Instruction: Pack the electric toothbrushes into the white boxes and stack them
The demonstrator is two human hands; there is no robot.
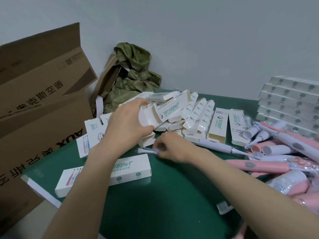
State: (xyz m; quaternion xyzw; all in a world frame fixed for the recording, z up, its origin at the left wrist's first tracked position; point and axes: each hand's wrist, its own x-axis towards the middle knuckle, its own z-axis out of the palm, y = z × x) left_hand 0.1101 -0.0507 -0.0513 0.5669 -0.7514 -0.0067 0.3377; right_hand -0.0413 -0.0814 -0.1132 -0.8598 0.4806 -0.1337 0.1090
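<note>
The open white box (170, 109) is lifted above the green table (172, 195) with its near flaps splayed. The left hand (126, 123) grips it by that open end, fingers and thumb curled round. Just below, the right hand (174, 150) pinches a small white brush head (146, 150) that lies on the table. As far as can be seen, nothing is in the box yet. A closed box (105, 173) lies flat, near and left. At the far right a stack of boxes (290, 104) stands several layers high, so part of the job looks done. Much is left, I judge: a heap of empty boxes (193, 118) lies beyond the hands, and a pile of pink and white toothbrushes (284, 152) covers the right side. A brown carton (39, 107) stands at the left.
</note>
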